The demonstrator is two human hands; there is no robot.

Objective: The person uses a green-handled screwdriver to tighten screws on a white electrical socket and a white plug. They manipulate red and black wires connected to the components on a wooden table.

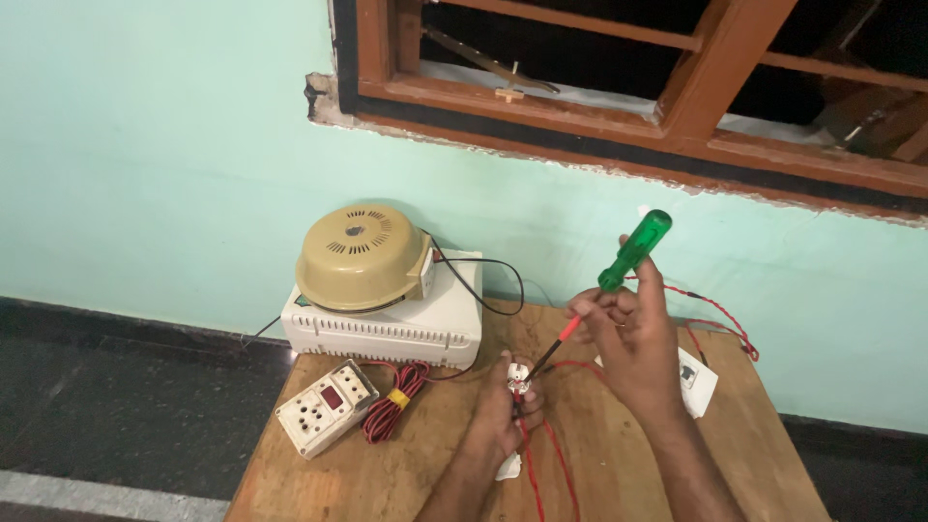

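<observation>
**Screwdriver tip at the plug**

Your right hand (633, 338) holds a screwdriver (619, 273) with a green see-through handle, fingers wrapped around the lower part of the handle. The tool leans, handle up and to the right, its red-sleeved shaft running down and left to a small white plug (519, 376). The tip meets the top of the plug; the exact point of contact is too small to make out.

Your left hand (503, 416) is closed around the plug from below, pinching it just above the tabletop (435, 464). Thin red wires (536, 454) run from the plug down between your forearms toward the near edge, and more red wire (720, 314) loops off to the right behind your right hand.

To the left of your left hand lies a white socket box (324, 406) with a small red display, tilted on the wood. Just beside it sits a coil (391, 406) of red and black cable bound with a yellow tie. Behind these, at the back of the tabletop against the pale green wall (145, 145), a white vented case (387, 329) carries a beige domed unit (362, 256) on top, with a black cable (503, 290) curving from it. A white plate (698, 379) lies partly hidden under your right wrist. A wooden window frame (696, 106) runs above.
</observation>
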